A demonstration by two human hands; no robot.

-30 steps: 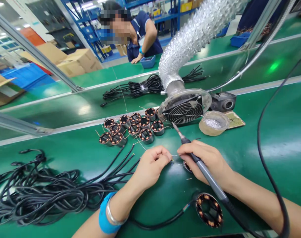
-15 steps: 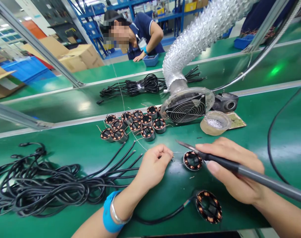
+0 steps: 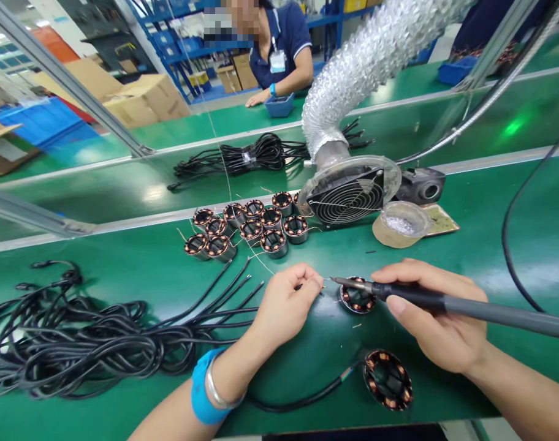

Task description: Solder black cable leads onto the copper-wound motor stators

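My left hand (image 3: 291, 297) is closed in a pinch on thin solder wire (image 3: 262, 262), which runs up and away from it; a dark cable end also seems to be between the fingers, mostly hidden. A soldering iron (image 3: 412, 298) lies in the grip of my right hand (image 3: 438, 327), its tip close to the wire end at my left fingertips. Whether tip and wire touch, I cannot tell. Just under the tip sits a stator with copper windings (image 3: 358, 304). Nearer to me, another stator (image 3: 388, 381) is beside a black cable (image 3: 307, 403).
Several stators (image 3: 273, 243) stand grouped behind my hands. Black cables (image 3: 109, 343) are heaped at left. A fume extractor fan (image 3: 348, 202) with a foil duct (image 3: 339, 92) stands behind a solder pot (image 3: 401, 225). Across the bench, a co-worker's hand (image 3: 258, 98) rests near a blue bin (image 3: 279, 105).
The soldering iron's tip has lowered and come level with the wire end at my left fingers. My left hand has barely moved. The co-worker has straightened up.
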